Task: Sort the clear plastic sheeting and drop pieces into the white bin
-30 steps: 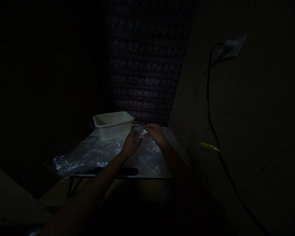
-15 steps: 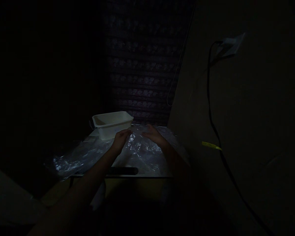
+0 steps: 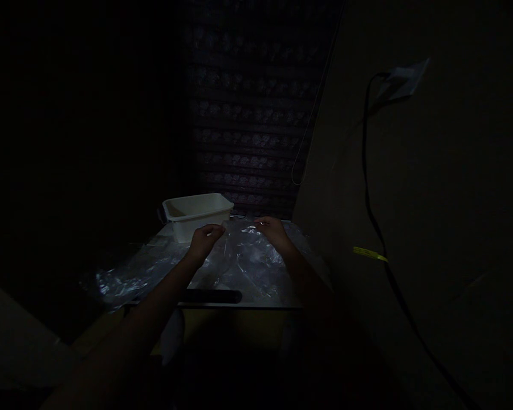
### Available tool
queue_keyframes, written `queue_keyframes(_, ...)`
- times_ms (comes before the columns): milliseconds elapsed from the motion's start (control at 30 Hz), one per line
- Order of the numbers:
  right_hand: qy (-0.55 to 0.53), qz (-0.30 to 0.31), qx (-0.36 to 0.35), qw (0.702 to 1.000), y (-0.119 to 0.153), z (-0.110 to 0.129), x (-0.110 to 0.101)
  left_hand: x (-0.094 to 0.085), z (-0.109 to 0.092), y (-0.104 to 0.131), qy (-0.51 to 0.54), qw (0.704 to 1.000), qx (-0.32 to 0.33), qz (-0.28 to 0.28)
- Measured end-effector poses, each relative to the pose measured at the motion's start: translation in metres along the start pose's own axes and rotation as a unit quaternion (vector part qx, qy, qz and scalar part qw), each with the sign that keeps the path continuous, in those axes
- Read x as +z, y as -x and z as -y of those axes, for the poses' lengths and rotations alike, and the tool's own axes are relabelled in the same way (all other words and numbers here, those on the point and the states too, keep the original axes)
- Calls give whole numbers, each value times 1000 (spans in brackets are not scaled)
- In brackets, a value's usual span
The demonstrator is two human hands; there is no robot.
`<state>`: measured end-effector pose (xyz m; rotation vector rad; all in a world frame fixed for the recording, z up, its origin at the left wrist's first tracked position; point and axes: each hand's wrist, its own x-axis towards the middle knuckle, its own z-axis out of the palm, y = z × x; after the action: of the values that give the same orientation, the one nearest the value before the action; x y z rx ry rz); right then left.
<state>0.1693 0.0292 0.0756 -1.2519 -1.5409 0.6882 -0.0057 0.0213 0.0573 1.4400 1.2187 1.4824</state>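
Thin clear plastic, seemingly a bag (image 3: 256,262), spreads between my hands over a low table (image 3: 235,281). My left hand (image 3: 204,239) pinches its left edge between thumb and fingertips, just in front of a white plastic tub (image 3: 199,215). On the other side, my right hand (image 3: 272,230) is closed in a pinch at the plastic's top right edge. The scene is very dark, so the exact grip of the fingertips is hard to see.
More crumpled clear plastic (image 3: 123,282) hangs over the table's left side. A dark slot-like strip (image 3: 214,296) runs along the front edge. On the right wall a black cable (image 3: 369,205) with a yellow tag (image 3: 367,253) drops from an outlet (image 3: 404,80). A patterned blind (image 3: 252,136) hangs behind.
My hands have moved apart, the left slightly leftward. My right hand's fingers have gone from spread to pinched, and the plastic between the hands is more stretched out.
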Motion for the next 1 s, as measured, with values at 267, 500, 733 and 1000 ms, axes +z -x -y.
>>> queue_keyframes(267, -65, -2, 3, 998, -1, 4, -3, -5, -2, -1, 48, 999, 1, -26)
queue_keyframes(500, -107, 46, 27, 993, 3, 6, -10, -13, -2, -2, 57, 998, -4, -4)
queue_keyframes(733, -69, 190, -1, 979, 12, 0, -4, -10, -3, 0, 54, 998, -9, -10)
queue_keyframes(1000, -25, 188, -25, 981, 7, -8, -7, -15, -3, 0, 16, 1000, 11, 18)
